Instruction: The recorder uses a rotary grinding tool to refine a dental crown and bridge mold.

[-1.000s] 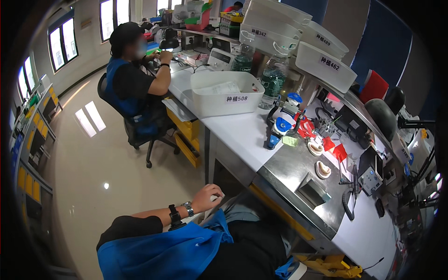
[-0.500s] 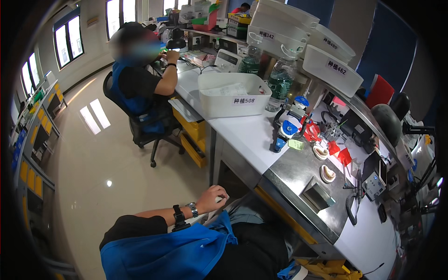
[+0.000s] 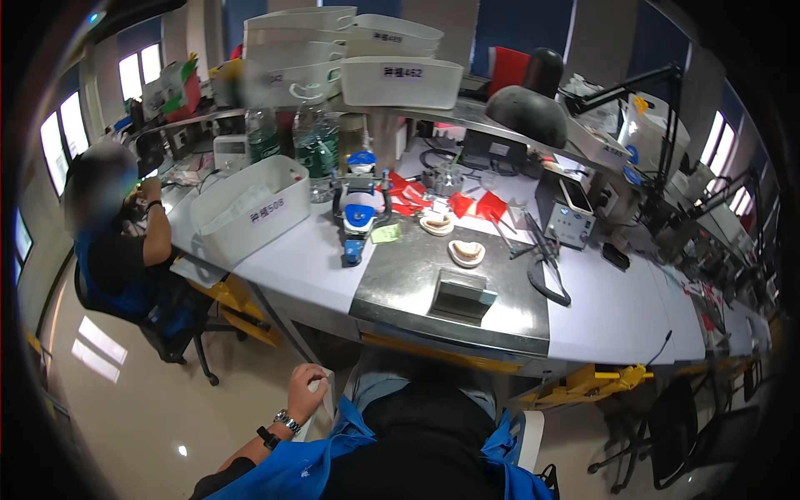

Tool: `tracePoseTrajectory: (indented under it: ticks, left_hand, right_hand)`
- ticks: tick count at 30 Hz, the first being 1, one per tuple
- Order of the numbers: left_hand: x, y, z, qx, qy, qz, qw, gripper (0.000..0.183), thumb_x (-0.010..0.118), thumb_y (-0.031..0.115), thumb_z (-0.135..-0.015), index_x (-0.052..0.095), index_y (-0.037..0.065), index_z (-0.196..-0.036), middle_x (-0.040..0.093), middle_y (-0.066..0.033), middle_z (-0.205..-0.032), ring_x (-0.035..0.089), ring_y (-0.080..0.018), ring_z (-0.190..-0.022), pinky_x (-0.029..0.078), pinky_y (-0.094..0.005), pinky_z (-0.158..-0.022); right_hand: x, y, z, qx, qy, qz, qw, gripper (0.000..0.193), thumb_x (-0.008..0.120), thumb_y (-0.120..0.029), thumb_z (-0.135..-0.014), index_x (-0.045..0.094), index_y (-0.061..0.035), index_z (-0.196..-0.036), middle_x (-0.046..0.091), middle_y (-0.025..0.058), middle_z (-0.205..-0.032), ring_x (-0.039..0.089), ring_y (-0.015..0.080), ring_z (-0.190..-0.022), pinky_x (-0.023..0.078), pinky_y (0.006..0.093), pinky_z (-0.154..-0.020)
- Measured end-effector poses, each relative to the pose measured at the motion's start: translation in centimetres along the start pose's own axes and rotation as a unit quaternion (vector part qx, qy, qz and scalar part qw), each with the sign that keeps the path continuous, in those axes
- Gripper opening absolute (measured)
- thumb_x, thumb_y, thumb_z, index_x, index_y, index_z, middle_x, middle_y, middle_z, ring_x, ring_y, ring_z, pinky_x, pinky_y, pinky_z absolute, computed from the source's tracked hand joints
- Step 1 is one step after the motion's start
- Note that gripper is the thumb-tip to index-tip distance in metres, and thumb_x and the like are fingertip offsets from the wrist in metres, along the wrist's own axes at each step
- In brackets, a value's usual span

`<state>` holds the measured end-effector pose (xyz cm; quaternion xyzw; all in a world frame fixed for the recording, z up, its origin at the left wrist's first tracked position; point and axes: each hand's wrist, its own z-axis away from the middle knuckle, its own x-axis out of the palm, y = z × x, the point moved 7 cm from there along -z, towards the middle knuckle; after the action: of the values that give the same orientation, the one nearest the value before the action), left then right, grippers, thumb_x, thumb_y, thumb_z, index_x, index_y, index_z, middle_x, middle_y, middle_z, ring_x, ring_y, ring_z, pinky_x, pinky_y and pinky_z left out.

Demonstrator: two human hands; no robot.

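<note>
Low at the left of my lap, my left hand (image 3: 307,389) rests with curled fingers round the front end of the white chair armrest (image 3: 321,418). A metal-band watch and a black wristband are on that wrist. My right hand is out of view. In front of me, two dental casts, one farther (image 3: 437,223) and one nearer (image 3: 467,253), lie on a grey metal bench plate (image 3: 392,292). A blue dental articulator (image 3: 359,218) stands left of them. An angled metal block (image 3: 462,296) sits near the plate's front edge. Neither hand touches these.
A white bin (image 3: 254,221) and large water bottles (image 3: 316,150) stand at the left; more bins (image 3: 402,83) are stacked on the shelf. A black lamp (image 3: 527,114) hangs over red sheets (image 3: 490,207). A corded handpiece (image 3: 546,242) lies by a control box (image 3: 569,217). A co-worker (image 3: 125,250) sits at left.
My view has swung to the right, so the bench now lies straight ahead and the co-worker is at the far left. My left hand stays at the armrest.
</note>
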<state>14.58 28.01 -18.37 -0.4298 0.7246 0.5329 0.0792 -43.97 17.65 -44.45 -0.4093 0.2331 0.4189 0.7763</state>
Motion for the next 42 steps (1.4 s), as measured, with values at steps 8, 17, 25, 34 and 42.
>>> tracePoseTrajectory:
  ticks: [8,17,25,34,42]
  left_hand:
    - [0.3,-0.9,0.1,-0.02,0.011,0.033,0.999,0.006,0.068,0.003,-0.078,0.066,0.002,-0.083,0.064,-0.0113,-0.094,0.06,-0.028,-0.092,0.052,-0.0353,-0.078]
    - [0.2,-2.0,0.3,-0.024,0.007,0.033,0.999,0.006,0.064,0.003,-0.078,0.061,0.001,-0.083,0.06,-0.0106,-0.095,0.058,-0.0257,-0.091,0.05,-0.0329,-0.074]
    - [1.6,-4.2,-0.2,0.078,-0.046,0.031,0.995,0.017,0.07,-0.002,-0.083,0.068,0.001,-0.099,0.068,-0.0105,-0.103,0.066,-0.0213,-0.095,0.055,-0.0335,-0.085]
    - [3.5,-10.9,-0.4,-0.049,-0.016,0.103,0.993,0.018,0.071,0.018,-0.09,0.072,0.003,-0.098,0.068,-0.0156,-0.108,0.064,-0.0281,-0.098,0.051,-0.0406,-0.091]
    - [3.9,-7.3,-1.2,-0.011,-0.049,0.06,0.997,0.017,0.072,0.017,-0.089,0.072,0.004,-0.1,0.068,-0.0155,-0.108,0.064,-0.0278,-0.099,0.051,-0.0399,-0.091]
  right_hand:
    - [3.2,10.6,2.6,0.074,0.021,-0.006,0.997,0.043,0.072,-0.049,-0.078,0.075,-0.0171,-0.106,0.072,0.0175,-0.112,0.069,0.0387,-0.103,0.055,0.0521,-0.085]
    - [10.3,21.6,1.7,0.054,0.079,0.074,0.993,0.043,0.073,-0.05,-0.077,0.075,-0.0176,-0.105,0.072,0.0174,-0.111,0.069,0.039,-0.103,0.055,0.052,-0.085]
    - [4.4,12.9,8.5,0.077,0.097,0.122,0.985,0.03,0.047,-0.025,-0.095,0.062,-0.013,-0.118,0.073,0.0169,-0.103,0.072,0.034,-0.095,0.057,0.0487,-0.074]
    - [4.5,12.1,8.8,0.088,0.176,0.128,0.972,0.032,0.05,-0.032,-0.095,0.073,-0.0096,-0.095,0.074,0.0146,-0.098,0.071,0.0329,-0.095,0.057,0.047,-0.078]
    - [5.1,11.5,8.0,0.074,0.17,0.147,0.972,0.029,0.051,-0.029,-0.093,0.073,-0.0103,-0.094,0.073,0.0128,-0.098,0.071,0.0318,-0.095,0.057,0.047,-0.077]
